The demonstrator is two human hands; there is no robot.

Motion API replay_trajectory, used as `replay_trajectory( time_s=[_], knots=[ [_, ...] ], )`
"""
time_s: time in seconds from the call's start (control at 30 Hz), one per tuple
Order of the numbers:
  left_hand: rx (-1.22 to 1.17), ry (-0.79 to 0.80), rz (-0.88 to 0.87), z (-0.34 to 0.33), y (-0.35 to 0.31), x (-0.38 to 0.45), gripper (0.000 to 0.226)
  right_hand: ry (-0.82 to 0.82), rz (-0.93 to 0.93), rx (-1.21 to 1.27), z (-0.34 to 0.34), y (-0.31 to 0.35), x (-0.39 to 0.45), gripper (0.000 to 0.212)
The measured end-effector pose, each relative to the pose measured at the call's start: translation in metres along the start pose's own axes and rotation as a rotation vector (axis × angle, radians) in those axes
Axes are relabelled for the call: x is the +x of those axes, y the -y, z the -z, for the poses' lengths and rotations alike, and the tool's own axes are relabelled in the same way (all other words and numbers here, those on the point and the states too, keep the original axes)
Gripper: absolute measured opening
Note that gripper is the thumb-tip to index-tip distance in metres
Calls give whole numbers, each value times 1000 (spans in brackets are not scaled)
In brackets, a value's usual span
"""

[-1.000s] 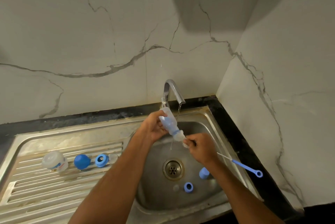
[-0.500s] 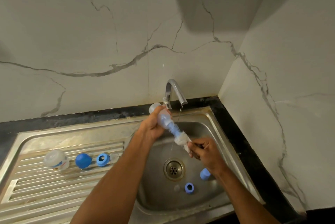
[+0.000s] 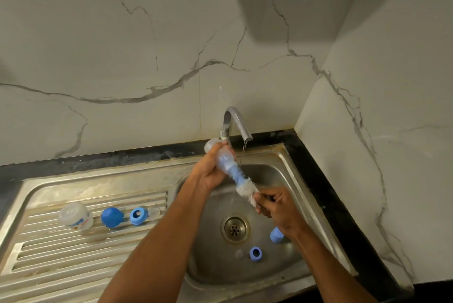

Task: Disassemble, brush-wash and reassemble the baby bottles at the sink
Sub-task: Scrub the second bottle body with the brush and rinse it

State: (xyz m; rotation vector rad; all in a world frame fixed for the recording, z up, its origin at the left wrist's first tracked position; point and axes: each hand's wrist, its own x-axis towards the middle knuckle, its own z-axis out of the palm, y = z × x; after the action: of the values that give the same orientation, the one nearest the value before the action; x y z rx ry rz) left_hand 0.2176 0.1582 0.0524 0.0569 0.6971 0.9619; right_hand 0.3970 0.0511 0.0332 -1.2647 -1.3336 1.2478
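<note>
Over the sink basin (image 3: 289,175), just beside the thin stream from the tap (image 3: 236,122), your left hand (image 3: 210,170) is wrapped around a clear baby bottle (image 3: 221,155), mouth tilted down toward your right. Your right hand (image 3: 277,207) is curled tight near the head of the bottle brush (image 3: 241,181), gripping just below the white bristles; the blue part of the brush head sits in the bottle's mouth. The brush handle is hidden behind your hand.

Judging by how it looks, the bottle is light, thin plastic — stiff enough to hold its shape but wet, so likely slippery. Keep your fingers round the body near the base, as they are, and not near the neck where the bristles pass. The bristles are soft and will give; the wire core probably bends if you push off-axis, so drive it straight along the bottle.

Other parts wait their turn. On the ribbed draining board (image 3: 73,253) lie a clear domed cap (image 3: 73,213), a blue ball-shaped piece (image 3: 112,216), a blue collar ring (image 3: 138,215) and, touching it, a clear teat (image 3: 154,212). Down in the basin, near the drain (image 3: 235,228), sit another blue ring (image 3: 255,253) with a small clear piece (image 3: 239,253) beside it, and a blue piece (image 3: 275,234) partly hidden under your right wrist — small, wet things that could slide toward the drain.
</note>
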Motion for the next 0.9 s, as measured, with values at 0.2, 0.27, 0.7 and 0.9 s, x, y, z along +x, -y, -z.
replay_trajectory(
  time_s=[0.2, 0.27, 0.7, 0.9],
  knots=[
    [110, 14, 10, 1, 18, -3, 75, -18, -24, -29, -6, 2, 8, 23],
    [158, -67, -43, 1, 3, -3, 73, -22, -16, -59, -2, -3, 3, 25],
    [339, -127, -110, 39, 19, -2, 80, -244, 108, -623, 3, 5, 2, 25],
    [417, -185, -256, 23, 34, 4, 61, -259, 241, -1042, -35, -9, -6, 7]
  ],
)
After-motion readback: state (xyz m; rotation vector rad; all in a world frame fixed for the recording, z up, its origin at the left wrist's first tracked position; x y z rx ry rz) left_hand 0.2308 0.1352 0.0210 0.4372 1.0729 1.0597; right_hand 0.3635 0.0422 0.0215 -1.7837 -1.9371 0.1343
